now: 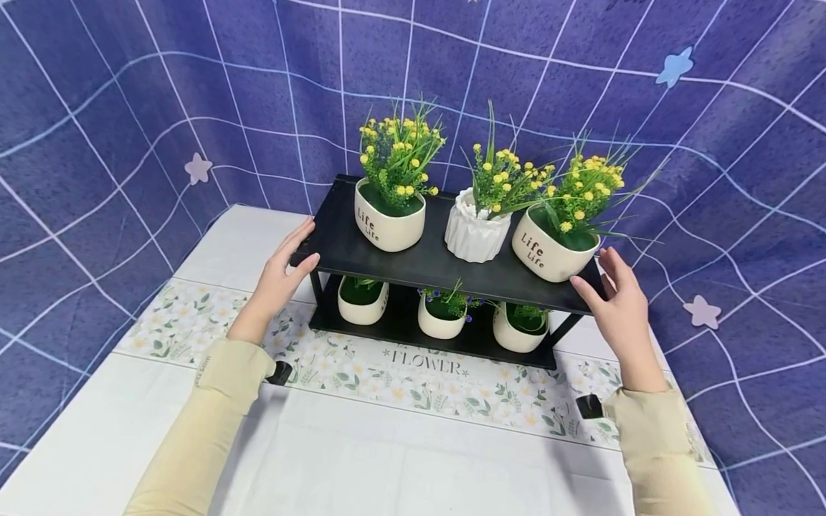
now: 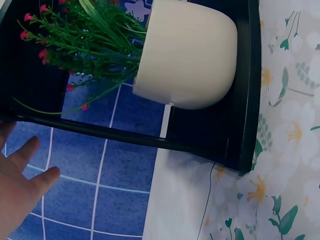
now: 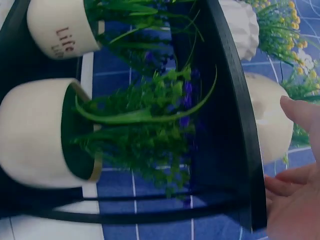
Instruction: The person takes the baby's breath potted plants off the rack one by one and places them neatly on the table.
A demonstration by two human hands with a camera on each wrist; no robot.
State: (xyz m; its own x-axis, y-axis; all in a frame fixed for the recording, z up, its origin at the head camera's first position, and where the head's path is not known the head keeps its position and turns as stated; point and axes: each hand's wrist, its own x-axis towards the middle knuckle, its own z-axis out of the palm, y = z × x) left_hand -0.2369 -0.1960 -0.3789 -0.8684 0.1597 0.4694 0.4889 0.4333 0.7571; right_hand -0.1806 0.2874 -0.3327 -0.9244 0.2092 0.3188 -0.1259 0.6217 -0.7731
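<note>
A two-tier black shelf (image 1: 400,264) stands on the table. My left hand (image 1: 282,271) is at its left end, fingers extended along the upper board's edge. At the opposite end is my right hand (image 1: 624,312), thumb and fingers spread around the corner, close beside a cream pot (image 1: 548,259) marked "Life". Another cream "Life" pot (image 1: 386,231) and a white ridged pot (image 1: 476,236) share the upper board, all with yellow flowers. In the right wrist view, the thumb overlaps the cream pot (image 3: 270,120) and the fingers lie by the board's edge.
Three cream pots stand on the lower board: a left one (image 1: 363,313), a middle one (image 1: 442,326) and a right one (image 1: 516,337). A floral strip (image 1: 419,387) reading "FLOWER" crosses the white tablecloth (image 1: 387,459). A blue gridded curtain (image 1: 258,86) hangs behind.
</note>
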